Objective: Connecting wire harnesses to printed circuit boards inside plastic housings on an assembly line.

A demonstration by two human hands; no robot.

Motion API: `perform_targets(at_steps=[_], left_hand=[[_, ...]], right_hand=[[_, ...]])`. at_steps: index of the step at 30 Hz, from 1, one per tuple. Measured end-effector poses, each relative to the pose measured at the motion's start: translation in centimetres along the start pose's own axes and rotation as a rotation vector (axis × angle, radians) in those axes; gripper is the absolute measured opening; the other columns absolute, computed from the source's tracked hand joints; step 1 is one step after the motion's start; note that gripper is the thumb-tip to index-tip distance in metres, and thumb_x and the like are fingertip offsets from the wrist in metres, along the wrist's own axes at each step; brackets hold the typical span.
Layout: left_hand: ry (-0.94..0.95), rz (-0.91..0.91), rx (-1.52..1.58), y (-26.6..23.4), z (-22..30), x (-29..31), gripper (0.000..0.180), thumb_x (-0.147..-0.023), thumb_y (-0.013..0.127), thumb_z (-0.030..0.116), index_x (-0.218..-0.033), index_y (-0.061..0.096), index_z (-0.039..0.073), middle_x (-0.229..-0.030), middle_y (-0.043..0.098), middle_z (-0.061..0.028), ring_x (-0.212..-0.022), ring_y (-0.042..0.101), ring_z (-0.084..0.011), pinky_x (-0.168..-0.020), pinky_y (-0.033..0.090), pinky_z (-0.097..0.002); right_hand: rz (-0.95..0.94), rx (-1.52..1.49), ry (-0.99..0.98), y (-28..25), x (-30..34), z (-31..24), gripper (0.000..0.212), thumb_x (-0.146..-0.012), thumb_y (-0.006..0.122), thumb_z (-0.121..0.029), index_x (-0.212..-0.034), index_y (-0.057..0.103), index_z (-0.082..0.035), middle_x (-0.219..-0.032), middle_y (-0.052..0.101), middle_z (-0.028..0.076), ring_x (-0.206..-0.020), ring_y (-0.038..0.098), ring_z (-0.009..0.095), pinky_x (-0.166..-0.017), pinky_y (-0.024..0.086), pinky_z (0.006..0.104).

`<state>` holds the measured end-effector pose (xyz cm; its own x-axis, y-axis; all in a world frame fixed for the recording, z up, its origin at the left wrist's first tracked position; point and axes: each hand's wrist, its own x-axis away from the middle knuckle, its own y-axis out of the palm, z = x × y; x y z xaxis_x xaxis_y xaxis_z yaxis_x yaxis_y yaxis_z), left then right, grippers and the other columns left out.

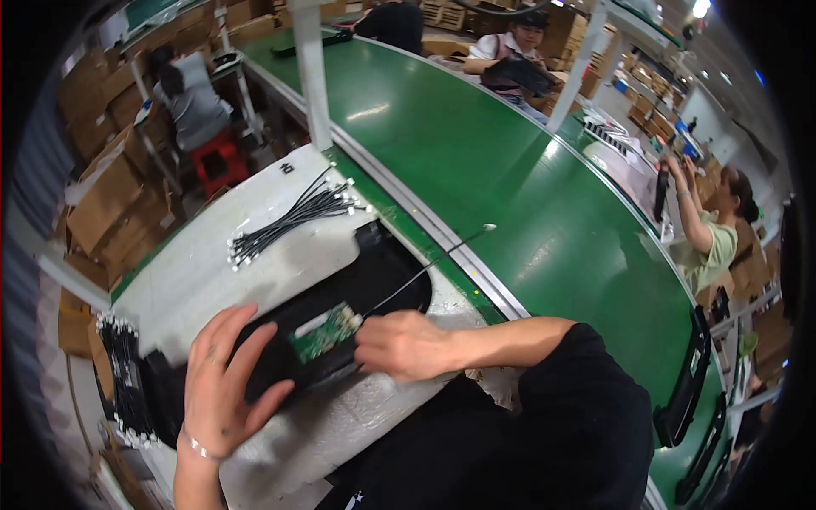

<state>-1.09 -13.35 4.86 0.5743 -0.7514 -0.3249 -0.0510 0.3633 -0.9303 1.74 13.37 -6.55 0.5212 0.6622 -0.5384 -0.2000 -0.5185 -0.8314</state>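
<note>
A long black plastic housing (319,293) lies on the white work surface in front of me. A small green circuit board (323,334) sits on it, with pale connectors at its right end. My right hand (404,344) is closed at that end, its fingers pinched at the plug end of a thin black cable (408,283). The cable's free end, tipped with a white plug, reaches over the green conveyor's edge. The plug at the board is partly hidden by my fingers. My left hand (229,370) hovers over the housing's left part, fingers spread and holding nothing.
Loose black cables with white plugs (293,218) lie beyond the housing; another bundle (127,382) is at far left. A green conveyor (476,161) runs past, with black housings (687,387) at right. A white post (313,81) rises behind. Several people sit around.
</note>
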Motion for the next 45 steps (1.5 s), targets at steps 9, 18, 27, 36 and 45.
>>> perform_targets(at_steps=[9, 18, 27, 36, 45], left_hand=[[-0.01, -0.225, 0.322, 6.4, -3.2, -0.9, 0.054, -0.073, 0.076, 0.027, -0.121, 0.057, 0.008, -0.129, 0.051, -0.0175, -0.115, 0.05, -0.0366, -0.095, 0.043, -0.0411], [-0.243, -0.067, 0.46, 14.9, -9.7, -4.1, 0.05, -0.076, 0.073, 0.026, -0.12, 0.057, 0.007, -0.13, 0.052, -0.0169, -0.121, 0.048, -0.0334, -0.102, 0.039, -0.038], [-0.512, 0.387, 0.354, 19.5, -14.0, -7.3, 0.02, -0.078, 0.066, 0.017, -0.094, 0.064, 0.005, -0.097, 0.063, -0.0117, -0.094, 0.059, -0.0295, -0.084, 0.048, -0.0354], [-0.647, 0.59, 0.737, 18.9, -15.7, -6.6, 0.011, -0.081, 0.066, 0.01, -0.089, 0.066, 0.002, -0.085, 0.064, -0.0075, -0.074, 0.063, -0.0148, -0.068, 0.051, -0.0258], [-0.884, 0.796, 1.327, 17.4, -17.3, -6.1, 0.025, -0.096, 0.053, 0.031, -0.099, 0.06, 0.007, -0.078, 0.063, -0.0026, -0.067, 0.058, -0.0089, -0.059, 0.047, -0.0219]], right_hand=[[0.351, 0.695, 0.721, -11.0, 13.8, 13.1, 0.021, -0.07, 0.074, -0.017, -0.079, 0.059, -0.005, -0.077, 0.058, 0.011, -0.074, 0.06, 0.032, -0.062, 0.049, 0.0417], [0.119, 0.99, 1.084, -14.9, 25.2, 21.8, 0.03, -0.071, 0.074, -0.017, -0.097, 0.061, -0.007, -0.097, 0.059, 0.009, -0.096, 0.056, 0.03, -0.08, 0.048, 0.0397], [0.263, 0.274, 0.434, -1.7, -1.1, 21.0, 0.025, -0.075, 0.068, -0.007, -0.1, 0.064, -0.006, -0.102, 0.062, 0.011, -0.101, 0.055, 0.031, -0.089, 0.044, 0.0391], [-0.218, 0.253, 0.346, 10.8, -17.3, 19.7, 0.011, -0.078, 0.067, -0.017, -0.08, 0.07, -0.006, -0.084, 0.066, 0.011, -0.091, 0.061, 0.03, -0.075, 0.05, 0.0416], [-0.214, 0.112, 0.375, 5.1, -16.3, 14.7, 0.016, -0.083, 0.068, -0.021, -0.091, 0.071, -0.007, -0.081, 0.068, 0.013, -0.065, 0.063, 0.031, -0.064, 0.05, 0.0371]])
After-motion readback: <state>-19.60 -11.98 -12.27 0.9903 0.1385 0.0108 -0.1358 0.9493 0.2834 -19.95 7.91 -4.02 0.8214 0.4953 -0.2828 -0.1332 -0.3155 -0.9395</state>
